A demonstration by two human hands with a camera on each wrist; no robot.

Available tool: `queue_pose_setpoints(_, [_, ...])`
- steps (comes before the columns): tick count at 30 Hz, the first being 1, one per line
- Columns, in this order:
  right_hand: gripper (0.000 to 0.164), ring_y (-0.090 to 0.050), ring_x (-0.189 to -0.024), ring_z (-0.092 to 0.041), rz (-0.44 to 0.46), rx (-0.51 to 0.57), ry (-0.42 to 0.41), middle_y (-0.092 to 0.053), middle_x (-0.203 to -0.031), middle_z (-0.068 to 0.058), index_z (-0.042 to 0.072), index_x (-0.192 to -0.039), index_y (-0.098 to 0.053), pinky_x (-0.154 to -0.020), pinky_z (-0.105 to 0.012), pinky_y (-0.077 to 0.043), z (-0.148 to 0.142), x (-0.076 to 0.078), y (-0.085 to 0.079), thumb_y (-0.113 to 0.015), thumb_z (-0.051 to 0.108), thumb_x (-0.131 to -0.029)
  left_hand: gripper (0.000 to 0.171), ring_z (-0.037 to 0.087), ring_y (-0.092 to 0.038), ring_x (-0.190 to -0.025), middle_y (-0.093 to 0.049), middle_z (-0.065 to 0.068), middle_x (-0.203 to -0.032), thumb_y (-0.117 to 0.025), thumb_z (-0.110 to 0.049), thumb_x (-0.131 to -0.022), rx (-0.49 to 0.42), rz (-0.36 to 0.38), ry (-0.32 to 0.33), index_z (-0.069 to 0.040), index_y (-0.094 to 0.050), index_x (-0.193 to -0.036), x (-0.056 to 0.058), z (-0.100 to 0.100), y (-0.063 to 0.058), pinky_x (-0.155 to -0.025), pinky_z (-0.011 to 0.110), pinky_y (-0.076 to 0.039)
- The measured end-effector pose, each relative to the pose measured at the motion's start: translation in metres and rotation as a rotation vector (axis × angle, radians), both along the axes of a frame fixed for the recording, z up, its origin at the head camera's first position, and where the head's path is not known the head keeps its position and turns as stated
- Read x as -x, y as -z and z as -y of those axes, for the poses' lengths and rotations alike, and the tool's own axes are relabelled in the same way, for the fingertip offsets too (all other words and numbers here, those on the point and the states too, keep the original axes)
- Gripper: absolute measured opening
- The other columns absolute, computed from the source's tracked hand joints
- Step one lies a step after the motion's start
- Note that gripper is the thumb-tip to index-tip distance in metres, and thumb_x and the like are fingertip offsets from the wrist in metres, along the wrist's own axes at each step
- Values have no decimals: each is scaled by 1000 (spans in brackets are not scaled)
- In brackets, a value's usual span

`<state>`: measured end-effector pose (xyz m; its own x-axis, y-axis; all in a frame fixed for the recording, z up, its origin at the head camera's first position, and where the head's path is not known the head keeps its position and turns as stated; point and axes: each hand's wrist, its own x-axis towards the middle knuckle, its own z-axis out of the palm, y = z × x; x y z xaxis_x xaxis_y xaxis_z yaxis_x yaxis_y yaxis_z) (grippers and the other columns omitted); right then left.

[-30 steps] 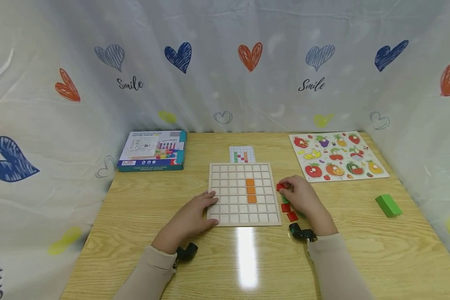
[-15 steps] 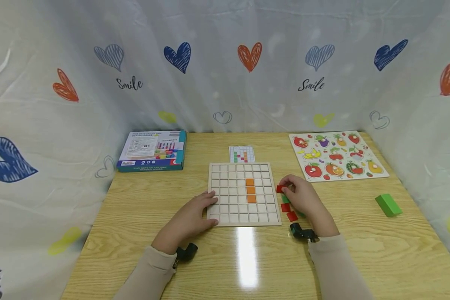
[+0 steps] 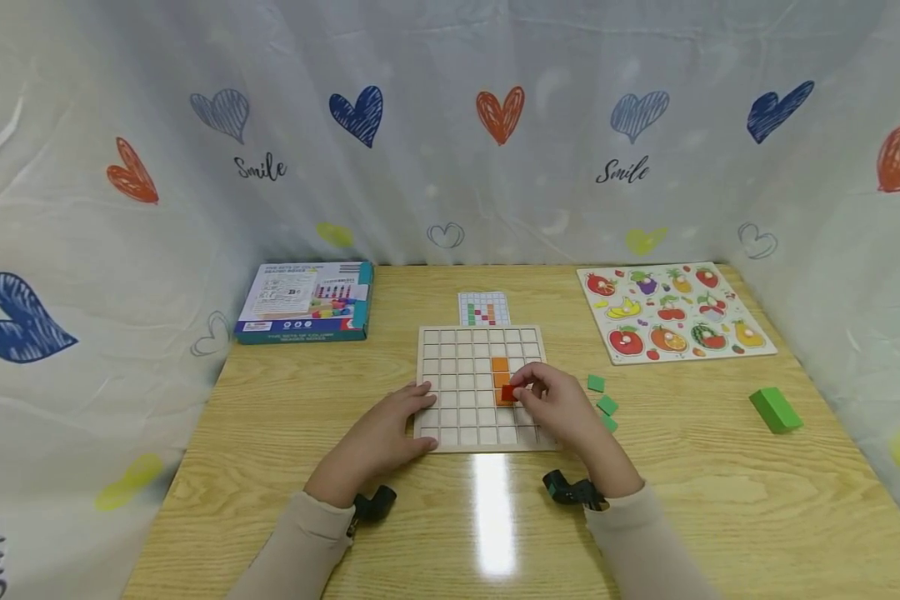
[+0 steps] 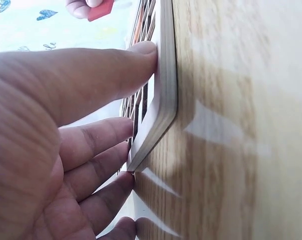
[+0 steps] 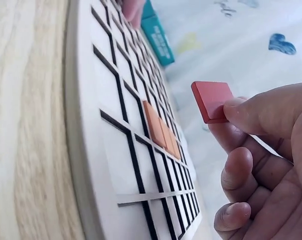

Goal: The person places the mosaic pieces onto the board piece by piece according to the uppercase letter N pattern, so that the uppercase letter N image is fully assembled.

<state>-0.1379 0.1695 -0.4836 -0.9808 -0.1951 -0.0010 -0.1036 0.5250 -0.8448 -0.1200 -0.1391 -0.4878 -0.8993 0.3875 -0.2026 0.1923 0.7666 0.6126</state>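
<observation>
A square wooden grid board [image 3: 448, 367] lies on the table, with three orange tiles [image 3: 501, 365] in one column of its cells. At its left edge rests my left hand [image 3: 382, 429]; the left wrist view shows the thumb [image 4: 110, 70] on the rim and fingertips touching its side. My right hand [image 3: 562, 404] pinches a red square tile [image 5: 212, 100] between thumb and forefinger, held above the board near the lowest orange tile. Right of that hand lie green tiles [image 3: 596, 382], partly covered by it. Any tiles under the right hand are hidden.
Behind the board is a small card [image 3: 484, 308] printed with a coloured grid. A flat cardboard box [image 3: 303, 302] stands at the back left. A fruit puzzle board [image 3: 675, 313] lies at the back right, with a green block [image 3: 777, 411] nearer the right edge.
My right hand has moved left from the loose tiles beside the board to over it, carrying a red tile. Green tiles once behind that hand now show. The left hand stays in place.
</observation>
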Motion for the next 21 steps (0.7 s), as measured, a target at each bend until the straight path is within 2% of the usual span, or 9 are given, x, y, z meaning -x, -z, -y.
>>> queue_pose_setpoints(5, [7,-53,-74,-20,0,-17,-1,-65,-87,-3,12,-109,-75,-61,-26,-45,5,-1,3,-72,8,-105,68,28,-31,-167,-42,-1,-175,-85,-29,-97,-5,-1,4,-12,-59,-158,0,1,0,-133,54,-34])
queue_pose_setpoints(14, [5,-54,-73,-19,67,-58,-46,-65,-84,-2,13,-107,-75,-61,-25,-45,6,-7,13,-73,9,-104,69,28,-30,-167,-42,-1,-175,-85,-31,-98,4,-5,7,-13,-58,-159,0,1,1,-134,53,-33])
queue_pose_setpoints(21, [3,-52,-72,-18,65,-94,-71,-62,-80,0,12,-107,-75,-60,-26,-44,4,-8,17,-72,12,-105,69,28,-30,-167,-42,-1,-175,-85,-31,-98,3,3,6,-13,-58,-159,0,0,-1,-134,53,-33])
